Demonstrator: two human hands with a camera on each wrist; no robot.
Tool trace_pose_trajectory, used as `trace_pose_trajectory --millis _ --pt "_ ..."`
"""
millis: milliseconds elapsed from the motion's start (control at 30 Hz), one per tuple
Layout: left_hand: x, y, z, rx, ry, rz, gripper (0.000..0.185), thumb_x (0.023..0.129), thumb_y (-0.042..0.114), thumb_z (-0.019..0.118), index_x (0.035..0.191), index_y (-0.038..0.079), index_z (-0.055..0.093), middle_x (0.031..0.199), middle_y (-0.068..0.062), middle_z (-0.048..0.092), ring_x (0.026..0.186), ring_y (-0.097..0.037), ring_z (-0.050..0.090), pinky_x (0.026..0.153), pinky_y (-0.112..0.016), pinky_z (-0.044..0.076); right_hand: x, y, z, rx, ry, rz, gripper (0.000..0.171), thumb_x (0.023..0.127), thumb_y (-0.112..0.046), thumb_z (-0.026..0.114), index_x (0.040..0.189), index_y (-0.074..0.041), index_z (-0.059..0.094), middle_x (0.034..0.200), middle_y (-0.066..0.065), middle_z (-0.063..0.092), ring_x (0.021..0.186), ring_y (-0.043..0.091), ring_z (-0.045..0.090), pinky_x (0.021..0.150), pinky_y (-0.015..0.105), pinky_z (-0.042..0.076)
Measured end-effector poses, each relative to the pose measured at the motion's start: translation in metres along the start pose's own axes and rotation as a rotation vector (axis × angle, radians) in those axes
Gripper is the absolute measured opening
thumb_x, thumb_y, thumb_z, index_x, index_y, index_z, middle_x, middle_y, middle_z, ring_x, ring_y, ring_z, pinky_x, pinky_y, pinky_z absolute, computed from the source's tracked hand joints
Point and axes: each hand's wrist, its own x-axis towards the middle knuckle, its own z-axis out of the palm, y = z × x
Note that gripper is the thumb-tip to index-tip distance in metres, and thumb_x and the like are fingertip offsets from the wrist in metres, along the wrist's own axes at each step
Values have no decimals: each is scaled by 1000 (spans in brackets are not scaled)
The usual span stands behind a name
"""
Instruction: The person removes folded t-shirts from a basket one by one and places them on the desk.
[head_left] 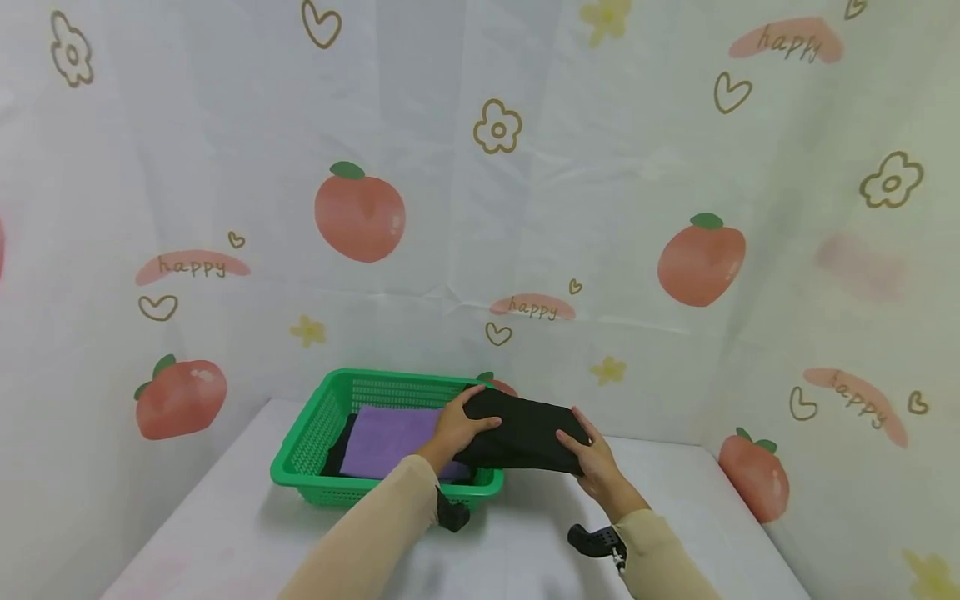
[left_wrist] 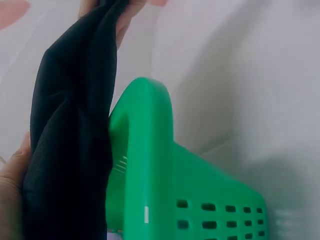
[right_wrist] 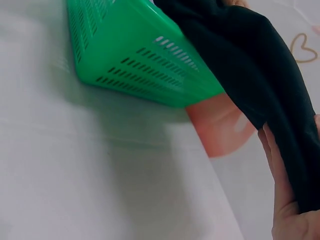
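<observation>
A folded black cloth [head_left: 525, 433] is held up by both hands over the right end of a green basket [head_left: 307, 454]. My left hand [head_left: 457, 427] grips its left end, thumb on the near face. At the other end, my right hand [head_left: 595, 458] pinches the edge between thumb and fingers. The left wrist view shows the cloth [left_wrist: 70, 130] in soft layered folds beside the basket's rim [left_wrist: 147, 150]. Inside the basket lies a folded purple cloth [head_left: 386, 437], with dark fabric [head_left: 341, 446] showing under it. The left forearm hides part of the basket's front.
The basket stands on a white-covered table [head_left: 525, 550], close to a white curtain [head_left: 450, 208] printed with peaches, hearts and flowers. More curtain hangs along the left and right sides. A black strap device [head_left: 596, 542] sits at the right wrist.
</observation>
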Motion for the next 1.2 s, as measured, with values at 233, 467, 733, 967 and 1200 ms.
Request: trace_pose_trajectory --millis 233,467,733,967,1200 --pt "1 11 13 26 -7 -16 70 81 28 82 144 15 53 145 -22 49 130 -44 48 104 -56 42 -2 2 -15 5 45 -12 71 98 0 56 159 -14 21 160 26 19 89 6 69 78 22 57" --pt "-2 19 36 -53 -5 -55 66 83 23 81 143 14 53 145 -23 49 131 -44 47 106 -56 40 -6 2 -34 24 73 12 71 99 -1 55 159 -17 19 161 22 17 87 4 69 78 22 57" --pt "-1 29 55 -83 12 -59 64 85 18 79 143 14 53 145 -23 48 132 -44 45 107 -56 39 -4 -6 -53 -112 78 36 75 99 -13 60 160 -20 17 162 22 14 86 3 67 77 20 55" --pt "-1 37 72 -97 22 -53 66 82 19 82 141 15 54 151 -23 41 133 -44 44 104 -55 42 -2 -19 -71 -127 61 44 78 98 -13 62 160 -18 15 163 20 13 86 4 67 77 21 55" --pt "-3 38 89 -104 72 -40 63 80 20 83 138 13 57 148 -22 46 130 -44 47 103 -55 42 -3 -20 -86 -133 78 35 77 98 -10 61 160 -19 16 164 18 10 90 1 66 81 22 55"
